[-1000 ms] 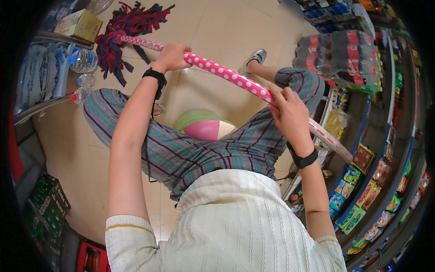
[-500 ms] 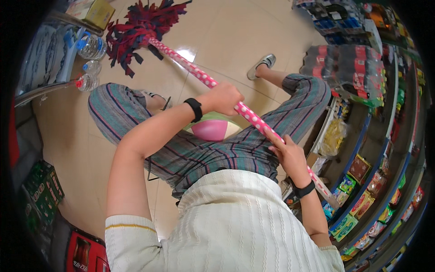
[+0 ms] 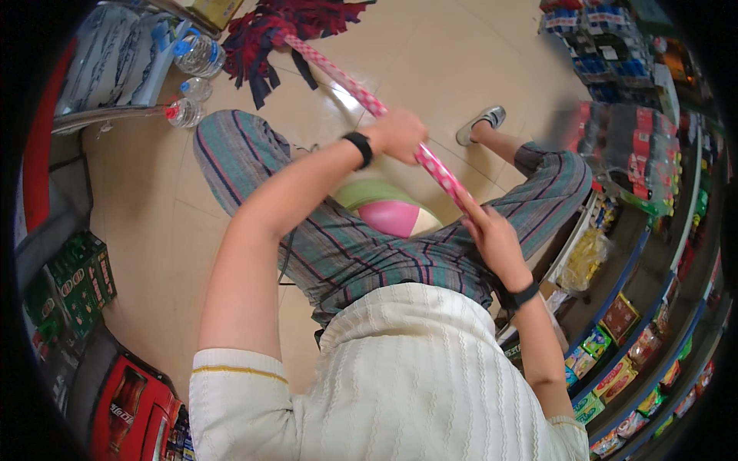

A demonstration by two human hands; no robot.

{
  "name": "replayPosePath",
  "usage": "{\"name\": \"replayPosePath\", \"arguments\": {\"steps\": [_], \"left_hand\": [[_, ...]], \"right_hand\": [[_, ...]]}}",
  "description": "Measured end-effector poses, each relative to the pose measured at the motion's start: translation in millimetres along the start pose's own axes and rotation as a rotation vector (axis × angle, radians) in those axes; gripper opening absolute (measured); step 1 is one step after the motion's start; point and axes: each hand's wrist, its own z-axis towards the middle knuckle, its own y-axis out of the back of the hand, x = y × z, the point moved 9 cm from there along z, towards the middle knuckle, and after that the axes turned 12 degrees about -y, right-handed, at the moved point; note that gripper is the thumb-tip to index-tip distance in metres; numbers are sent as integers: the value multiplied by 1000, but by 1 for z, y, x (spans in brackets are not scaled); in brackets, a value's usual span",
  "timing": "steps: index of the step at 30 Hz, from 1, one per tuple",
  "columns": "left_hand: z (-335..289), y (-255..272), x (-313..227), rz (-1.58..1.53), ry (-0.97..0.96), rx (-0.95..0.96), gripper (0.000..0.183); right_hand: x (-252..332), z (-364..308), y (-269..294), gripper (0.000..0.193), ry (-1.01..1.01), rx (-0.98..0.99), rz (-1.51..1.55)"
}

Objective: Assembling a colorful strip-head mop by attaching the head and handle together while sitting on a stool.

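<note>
A mop with a pink handle (image 3: 340, 75) dotted in white slants across in front of me. Its strip head (image 3: 269, 38), dark red and navy, rests on the floor at the far left. My left hand (image 3: 397, 137) is closed around the upper part of the handle. Lower down, my right hand (image 3: 498, 244) holds the handle with its index finger lying along it. The handle's near end is hidden behind my right hand and forearm. Between my striped trouser legs is a rounded pink, green and cream thing (image 3: 390, 217), partly covered.
Tiled floor (image 3: 157, 223) lies around my feet. At left stand clear water bottles (image 3: 198, 54), a green carton (image 3: 81, 280) and a red crate (image 3: 131, 411). On the right are wrapped packs of dark bottles (image 3: 634, 150) and shelves of snack packets (image 3: 619, 319).
My view has turned, shifting most of the scene rightward. The handle's near end showed past my right wrist before and is now hidden. Both hands keep their hold on the mop.
</note>
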Motion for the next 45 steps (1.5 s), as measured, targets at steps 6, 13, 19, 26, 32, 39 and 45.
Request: {"name": "replayPosePath", "arguments": {"steps": [6,13,19,26,32,39,45], "left_hand": [[43,-26,-124,-139,-105,23,32],[5,-5,7,-45,166,-150,21],[-7,24,62,14,303,-123,23],[-24,-17,59,-135,321,35,39],[-85,-28,124,-417,809,-210,68],[-167,-91,152,-933,1316,-859,60],[-114,-125,123,-1539,1349,-1046,38]], "right_hand": [[-44,-108,42,63,-174,138,-36],[-43,-67,89,61,-170,40,-321],[21,22,80,59,6,-360,-394],[40,141,-58,25,-36,-178,-307],[33,131,-83,35,138,203,116],[28,70,-88,28,-256,762,568],[15,57,-69,28,-474,902,672]]}}
